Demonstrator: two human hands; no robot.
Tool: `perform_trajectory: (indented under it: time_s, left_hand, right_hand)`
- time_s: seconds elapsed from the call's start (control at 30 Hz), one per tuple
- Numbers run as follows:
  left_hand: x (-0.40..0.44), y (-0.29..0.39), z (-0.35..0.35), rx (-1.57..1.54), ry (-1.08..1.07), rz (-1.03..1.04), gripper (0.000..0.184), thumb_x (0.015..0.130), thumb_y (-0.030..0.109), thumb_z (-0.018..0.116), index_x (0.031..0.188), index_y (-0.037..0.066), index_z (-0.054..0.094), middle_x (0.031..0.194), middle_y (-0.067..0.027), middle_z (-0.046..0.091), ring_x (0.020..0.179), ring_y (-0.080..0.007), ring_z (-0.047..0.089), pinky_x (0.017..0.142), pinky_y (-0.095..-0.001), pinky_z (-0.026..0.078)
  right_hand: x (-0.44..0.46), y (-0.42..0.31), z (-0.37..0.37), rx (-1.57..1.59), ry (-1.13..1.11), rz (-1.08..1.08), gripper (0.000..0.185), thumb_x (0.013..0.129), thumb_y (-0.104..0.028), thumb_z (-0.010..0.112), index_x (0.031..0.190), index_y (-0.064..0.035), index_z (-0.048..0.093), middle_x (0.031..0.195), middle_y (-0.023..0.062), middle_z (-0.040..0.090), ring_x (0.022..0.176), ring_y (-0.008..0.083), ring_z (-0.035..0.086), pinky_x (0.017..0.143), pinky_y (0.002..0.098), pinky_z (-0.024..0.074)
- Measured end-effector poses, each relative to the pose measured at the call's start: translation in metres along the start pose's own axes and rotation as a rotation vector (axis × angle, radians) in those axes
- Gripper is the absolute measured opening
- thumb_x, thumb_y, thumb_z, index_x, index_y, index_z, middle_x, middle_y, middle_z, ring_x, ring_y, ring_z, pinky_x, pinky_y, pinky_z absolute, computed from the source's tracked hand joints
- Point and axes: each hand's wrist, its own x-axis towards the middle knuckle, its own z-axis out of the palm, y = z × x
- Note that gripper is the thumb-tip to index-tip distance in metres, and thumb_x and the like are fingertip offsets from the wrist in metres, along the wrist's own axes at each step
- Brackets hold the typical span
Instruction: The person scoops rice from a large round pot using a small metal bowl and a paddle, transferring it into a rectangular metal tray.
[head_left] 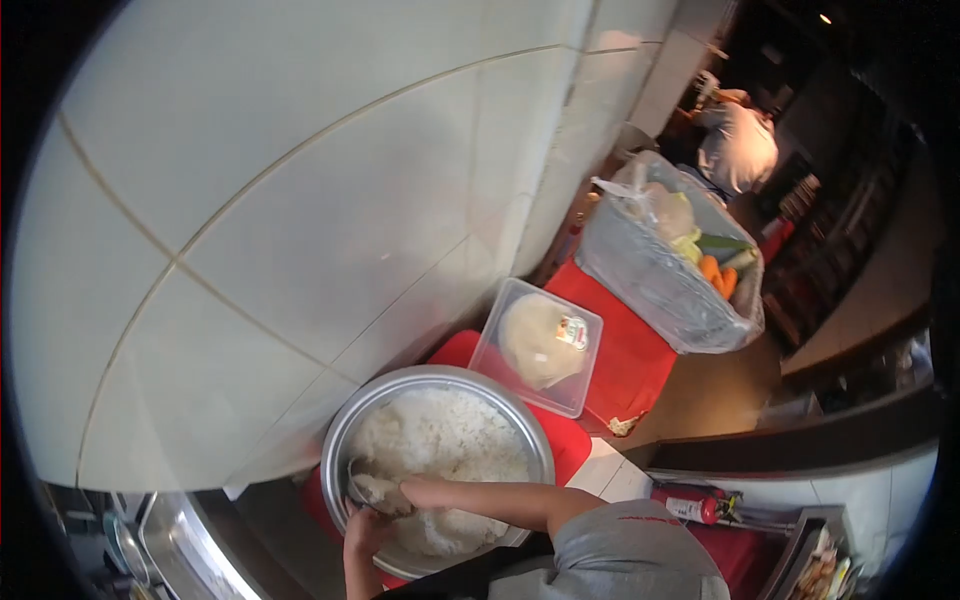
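A large round metal pot (542, 440) holds a lot of white cooked rice (450, 435). At the pot's near left side, my left hand (366, 530) is closed on the rim of what looks like a small bowl (352, 480) with a clump of rice in it. My right hand (424, 493) reaches across the pot from the right and touches the rice at that bowl. Its fingertips are hidden, so whether it grips anything is unclear.
A clear square container (487, 360) with a pale, labelled bag stands beyond the pot on a red surface (630, 370). Farther back is a plastic-lined crate (650, 290) of vegetables. A tiled wall (330, 200) borders the left. Another person (738, 145) is in the background.
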Motion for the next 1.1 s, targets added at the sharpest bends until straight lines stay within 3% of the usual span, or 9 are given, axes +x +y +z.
perform_trajectory:
  time_s: [0.17, 0.27, 0.37, 0.5, 0.8, 0.9, 0.97, 1.03, 1.1]
  left_hand:
    - [0.011, 0.016, 0.008, 0.286, 0.206, 0.187, 0.053, 0.080, 0.026, 0.044, 0.124, 0.002, 0.026, 0.118, -0.0223, 0.040, 0.103, -0.0370, 0.048, 0.067, -0.0524, 0.051]
    - [0.022, 0.042, 0.010, 0.666, 0.258, -0.035, 0.058, 0.079, 0.029, 0.046, 0.124, -0.002, 0.025, 0.117, -0.0241, 0.040, 0.101, -0.0351, 0.050, 0.062, -0.0459, 0.054]
    - [0.073, 0.050, -0.025, 0.741, 0.163, -0.262, 0.059, 0.079, 0.024, 0.049, 0.126, -0.001, 0.023, 0.118, -0.0248, 0.040, 0.101, -0.0363, 0.050, 0.057, -0.0438, 0.055]
    - [0.067, 0.032, -0.017, 1.045, 0.130, 0.160, 0.063, 0.079, 0.022, 0.051, 0.128, 0.000, 0.019, 0.122, -0.0233, 0.037, 0.106, -0.0358, 0.046, 0.063, -0.0437, 0.053]
    - [0.050, 0.023, 0.012, 0.947, 0.117, 0.333, 0.074, 0.078, 0.020, 0.054, 0.132, 0.002, 0.007, 0.129, -0.0208, 0.030, 0.114, -0.0333, 0.037, 0.077, -0.0413, 0.045]
    - [0.046, 0.018, 0.014, 0.906, 0.088, 0.397, 0.078, 0.078, 0.019, 0.055, 0.133, 0.003, 0.003, 0.131, -0.0200, 0.028, 0.117, -0.0325, 0.034, 0.082, -0.0405, 0.042]
    - [0.040, 0.017, 0.013, 0.873, 0.058, 0.466, 0.081, 0.078, 0.019, 0.056, 0.134, 0.004, 0.000, 0.133, -0.0194, 0.026, 0.119, -0.0319, 0.032, 0.086, -0.0399, 0.041]
    - [0.028, 0.013, 0.015, 0.844, 0.014, 0.564, 0.084, 0.078, 0.018, 0.057, 0.135, 0.004, -0.003, 0.134, -0.0188, 0.025, 0.121, -0.0314, 0.030, 0.089, -0.0394, 0.039]
    - [0.017, 0.007, 0.020, 0.820, -0.007, 0.626, 0.087, 0.078, 0.018, 0.057, 0.136, 0.005, -0.006, 0.136, -0.0183, 0.023, 0.123, -0.0309, 0.028, 0.092, -0.0388, 0.037]
  right_hand:
    - [-0.038, 0.024, -0.038, -0.053, 0.076, 0.046, 0.019, 0.072, -0.013, 0.050, 0.079, 0.0017, 0.060, 0.082, 0.0236, 0.060, 0.080, 0.0375, 0.059, 0.066, 0.0459, 0.0468]
    - [-0.091, 0.042, -0.075, 0.074, 0.296, 0.291, 0.021, 0.074, -0.015, 0.049, 0.079, 0.0019, 0.060, 0.083, 0.0244, 0.060, 0.080, 0.0391, 0.059, 0.068, 0.0455, 0.0467]
    - [-0.138, 0.063, -0.097, 0.114, 0.363, 0.463, 0.022, 0.075, -0.012, 0.046, 0.081, 0.0044, 0.060, 0.084, 0.0255, 0.059, 0.080, 0.0395, 0.059, 0.069, 0.0460, 0.0466]
    - [-0.120, 0.069, -0.069, 0.220, 0.496, 0.526, 0.024, 0.072, -0.006, 0.043, 0.081, 0.0090, 0.060, 0.080, 0.0281, 0.059, 0.079, 0.0396, 0.060, 0.070, 0.0472, 0.0470]
    - [-0.050, 0.094, -0.070, 0.181, 0.253, 0.400, 0.026, 0.072, -0.005, 0.045, 0.088, 0.0101, 0.059, 0.086, 0.0273, 0.060, 0.081, 0.0385, 0.060, 0.069, 0.0447, 0.0481]
    - [-0.039, 0.085, -0.068, -0.081, -0.014, 0.095, 0.032, 0.073, -0.007, 0.047, 0.101, 0.0049, 0.057, 0.092, 0.0255, 0.059, 0.084, 0.0366, 0.059, 0.071, 0.0443, 0.0469]
    - [-0.071, 0.025, -0.085, 0.090, 0.085, 0.126, 0.037, 0.073, -0.008, 0.049, 0.108, -0.0002, 0.055, 0.094, 0.0231, 0.060, 0.086, 0.0355, 0.059, 0.073, 0.0437, 0.0458]
    - [-0.037, 0.020, -0.040, 0.384, 0.301, 0.041, 0.050, 0.075, -0.011, 0.047, 0.125, -0.0119, 0.037, 0.096, 0.0213, 0.059, 0.084, 0.0337, 0.058, 0.073, 0.0423, 0.0458]
    - [-0.010, 0.041, -0.003, 0.258, 0.231, -0.044, 0.047, 0.075, -0.009, 0.048, 0.122, -0.0096, 0.044, 0.093, 0.0208, 0.060, 0.079, 0.0312, 0.059, 0.070, 0.0409, 0.0464]
